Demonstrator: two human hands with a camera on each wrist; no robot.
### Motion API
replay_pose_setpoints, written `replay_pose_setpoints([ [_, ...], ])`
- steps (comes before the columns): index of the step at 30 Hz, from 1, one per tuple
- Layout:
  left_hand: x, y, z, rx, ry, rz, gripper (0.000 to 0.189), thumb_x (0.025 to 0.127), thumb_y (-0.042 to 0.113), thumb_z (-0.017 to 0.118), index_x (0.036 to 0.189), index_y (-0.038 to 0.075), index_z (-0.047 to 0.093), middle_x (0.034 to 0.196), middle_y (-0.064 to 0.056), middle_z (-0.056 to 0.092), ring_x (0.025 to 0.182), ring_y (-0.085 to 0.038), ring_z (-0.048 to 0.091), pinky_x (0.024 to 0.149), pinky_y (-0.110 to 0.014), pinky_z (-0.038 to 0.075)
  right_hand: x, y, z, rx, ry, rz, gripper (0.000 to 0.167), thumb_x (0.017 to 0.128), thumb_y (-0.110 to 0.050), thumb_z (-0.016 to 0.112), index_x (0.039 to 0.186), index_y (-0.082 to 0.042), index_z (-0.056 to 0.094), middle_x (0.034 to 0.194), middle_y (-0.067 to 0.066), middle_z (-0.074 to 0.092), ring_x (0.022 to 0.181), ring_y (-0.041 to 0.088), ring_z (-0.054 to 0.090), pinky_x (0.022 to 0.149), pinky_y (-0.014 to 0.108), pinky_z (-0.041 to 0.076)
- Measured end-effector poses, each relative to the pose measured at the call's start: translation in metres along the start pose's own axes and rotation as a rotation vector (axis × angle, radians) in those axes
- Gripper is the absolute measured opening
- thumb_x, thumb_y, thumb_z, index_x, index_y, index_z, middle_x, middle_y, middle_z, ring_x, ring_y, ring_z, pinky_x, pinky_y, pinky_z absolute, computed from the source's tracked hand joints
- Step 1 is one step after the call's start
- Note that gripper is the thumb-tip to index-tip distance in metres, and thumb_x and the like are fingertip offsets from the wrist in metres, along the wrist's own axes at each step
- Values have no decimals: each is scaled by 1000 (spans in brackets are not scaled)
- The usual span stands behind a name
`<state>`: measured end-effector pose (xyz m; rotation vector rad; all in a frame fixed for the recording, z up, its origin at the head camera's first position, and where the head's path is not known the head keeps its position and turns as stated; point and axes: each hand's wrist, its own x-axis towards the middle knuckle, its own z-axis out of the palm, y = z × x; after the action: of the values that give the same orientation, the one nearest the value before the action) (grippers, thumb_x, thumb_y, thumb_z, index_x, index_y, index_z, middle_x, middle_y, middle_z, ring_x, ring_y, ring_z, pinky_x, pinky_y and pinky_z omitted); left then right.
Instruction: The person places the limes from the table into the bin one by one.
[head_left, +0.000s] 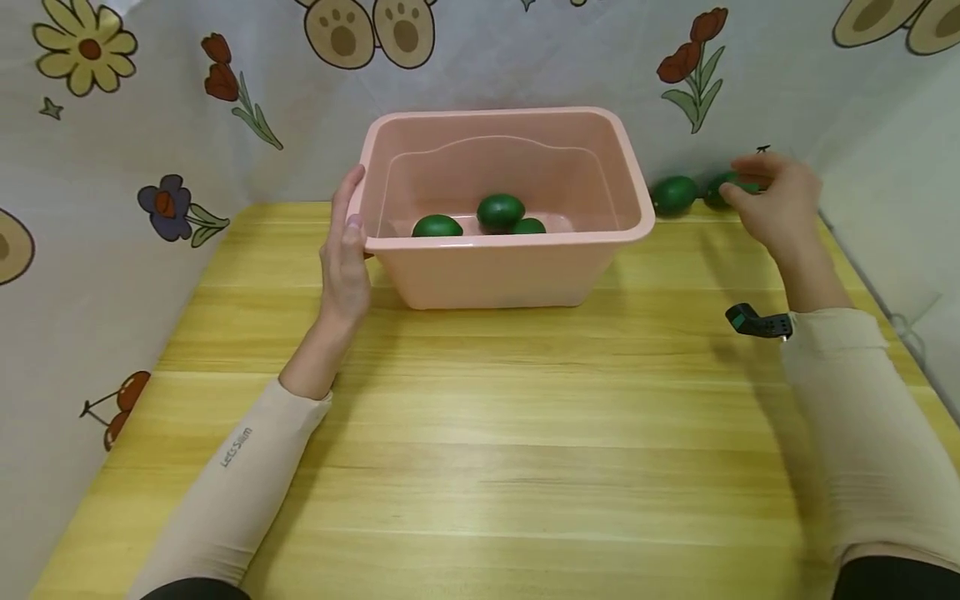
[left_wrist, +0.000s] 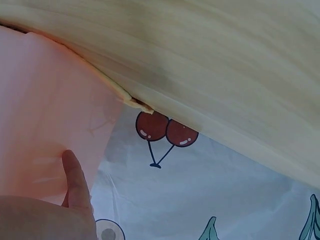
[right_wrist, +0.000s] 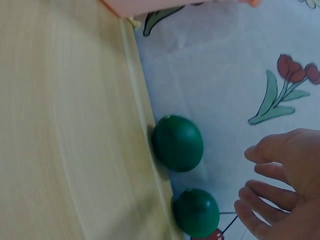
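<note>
My left hand [head_left: 347, 271] holds the left side of a pink plastic bin [head_left: 487, 271], thumb by the front corner of the rim. In the left wrist view, a straight finger lies against the bin's wall [left_wrist: 45, 115]. Three smooth, dark green limes [head_left: 501, 212] are visible inside the bin. To its right, one more lime [head_left: 673, 197] sits at the table's back edge with another lime [right_wrist: 196, 213] beside it. Over that farther lime hovers my right hand [head_left: 783, 200], fingers loosely bent. The right wrist view shows a gap between its fingertips and both limes.
The wood-grain table [head_left: 525, 433] meets a white patterned cloth [head_left: 525, 75] hanging behind it and on the left. A pale wall [head_left: 900, 192] stands along the right side. From the right cuff a small black device [head_left: 757, 322] juts out.
</note>
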<state>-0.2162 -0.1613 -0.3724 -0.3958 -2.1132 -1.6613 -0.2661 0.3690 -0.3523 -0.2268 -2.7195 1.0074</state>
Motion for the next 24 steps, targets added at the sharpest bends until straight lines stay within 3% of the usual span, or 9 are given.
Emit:
replay_pose_setpoints([
  [4,-2,-2,2,4,8,-1,68,90,54,28,155,36,39,149,1,53,118,-20,59,79,-32,53,5,11,-1,32,6,90,56,100,-34,57,152,-17,48,150,5,51,139,26,45,107,33,42],
  [9,-1,-3,2,-2,32,16,69,90,55,28,155,34,39,151,4,50,123,-18,57,87,-37,52,13,21,2,169,49,191,56,98,-27,61,152,-18,48,123,-21,56,138,17,43,102,25,40],
  [11,0,-3,1,-5,38,21,70,90,54,28,155,33,40,152,4,50,124,-18,57,89,-39,52,17,23,4,195,48,211,58,97,-27,62,153,-17,46,121,-24,54,137,15,43,104,25,38],
  [14,0,-4,1,-5,41,17,70,90,53,29,155,32,40,151,5,50,124,-18,57,89,-40,52,21,26,8,201,35,233,63,97,-29,63,155,-18,41,136,-14,55,139,15,41,109,28,37],
  [18,1,-4,2,-3,42,12,70,89,52,29,155,32,40,151,6,50,124,-18,57,89,-40,53,29,31,13,134,11,238,67,97,-35,61,158,-20,37,157,4,42,145,21,35,115,34,34],
  [24,3,-7,2,-9,32,10,70,90,52,28,156,31,39,151,2,50,122,-19,57,87,-39,52,43,40,19,-44,-68,158,71,99,-36,55,160,-12,30,163,20,27,149,40,21,120,49,23],
])
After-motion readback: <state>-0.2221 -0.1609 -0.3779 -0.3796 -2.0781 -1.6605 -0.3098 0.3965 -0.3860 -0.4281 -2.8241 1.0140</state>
